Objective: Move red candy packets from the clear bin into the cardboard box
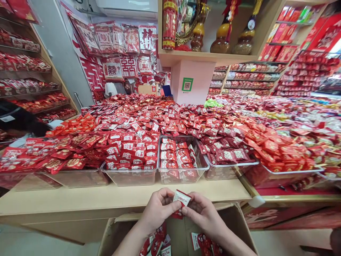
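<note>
Between my two hands is a small red and white candy packet (182, 199), pinched from both sides above a cardboard box. My left hand (159, 207) grips its left edge with thumb and fingers. The thumb and fingers of my right hand (200, 210) close on its right side. Below, the open cardboard box (177, 233) holds loose red and white packets (159, 239) at its left and more packets (204, 243) at its right, partly under my right forearm. Straight ahead, a clear plastic bin (183, 174) contains similar packets in stacked rows.
Neighbouring bins hold red packets (130, 156), maroon packets (226, 154) and orange-red packets (277, 156). The wooden counter edge (128, 197) runs before me. A white pillar with a QR sign (187, 84) supports a shelf (207, 57). At far left is a person's dark sleeve (21, 119).
</note>
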Tool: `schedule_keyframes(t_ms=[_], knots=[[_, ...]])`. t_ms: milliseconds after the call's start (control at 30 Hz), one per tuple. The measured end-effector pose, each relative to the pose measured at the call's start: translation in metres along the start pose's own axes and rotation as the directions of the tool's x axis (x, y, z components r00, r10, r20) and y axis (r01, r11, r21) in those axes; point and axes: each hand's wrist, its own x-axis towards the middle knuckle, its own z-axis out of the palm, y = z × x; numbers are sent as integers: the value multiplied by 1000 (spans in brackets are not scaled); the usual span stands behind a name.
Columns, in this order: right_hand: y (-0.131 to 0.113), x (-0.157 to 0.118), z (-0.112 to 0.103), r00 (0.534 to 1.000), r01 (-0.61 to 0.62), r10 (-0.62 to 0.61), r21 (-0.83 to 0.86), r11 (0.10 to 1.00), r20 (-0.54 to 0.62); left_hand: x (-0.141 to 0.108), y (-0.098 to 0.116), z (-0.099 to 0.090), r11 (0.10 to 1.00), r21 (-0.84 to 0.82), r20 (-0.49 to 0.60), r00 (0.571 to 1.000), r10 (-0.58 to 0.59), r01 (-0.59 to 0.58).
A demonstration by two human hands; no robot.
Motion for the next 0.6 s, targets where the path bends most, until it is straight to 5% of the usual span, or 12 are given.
schedule_keyframes(t_ms=[167, 333, 467, 600], knots=[[7, -4, 2, 999, -17, 15, -60, 998, -38, -2, 3, 1, 1000, 1, 116, 993, 17, -18], [-16, 4, -13, 996, 68, -81, -259, 964, -43, -1, 1, 2, 998, 31, -18, 999, 50, -50], [-63, 53, -42, 947, 184, -320, -747, 638, -40, 3, -2, 0, 998, -4, -116, 991, 67, -68], [-81, 115, -59, 982, 178, 6, -935, 308, 189, 5, -4, -1, 997, 14, -105, 992, 75, -74]])
